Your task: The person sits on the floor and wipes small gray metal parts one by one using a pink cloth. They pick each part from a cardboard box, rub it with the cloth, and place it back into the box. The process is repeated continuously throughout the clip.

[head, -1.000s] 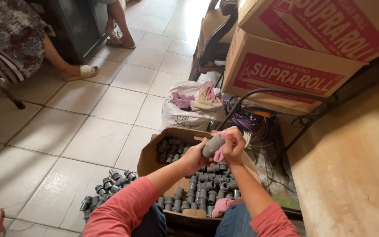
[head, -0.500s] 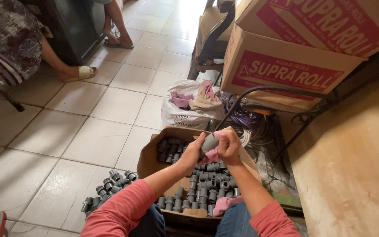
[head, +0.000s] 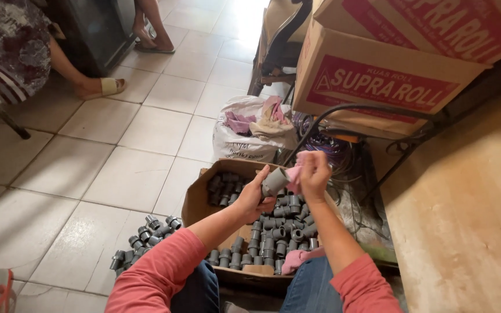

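Note:
My left hand (head: 254,196) grips a grey plastic pipe fitting (head: 275,181), held up above an open cardboard box (head: 195,197). My right hand (head: 314,173) holds a pink cloth (head: 294,170) pressed against the end of the fitting. The box holds several more grey fittings (head: 273,235), and another pink cloth (head: 297,259) lies at its near edge by my knee. A second heap of grey fittings (head: 143,239) lies on the tiled floor left of the box.
A white sack with rags (head: 251,134) stands behind the box. Large printed cartons (head: 389,69) sit on a metal stand at the right, with cables beneath. A wooden surface (head: 471,220) runs along the right. A seated person's sandalled foot (head: 102,87) is at the far left.
Both hands have stayed close together over the box; the fitting and the cloth have shifted slightly up and to the right.

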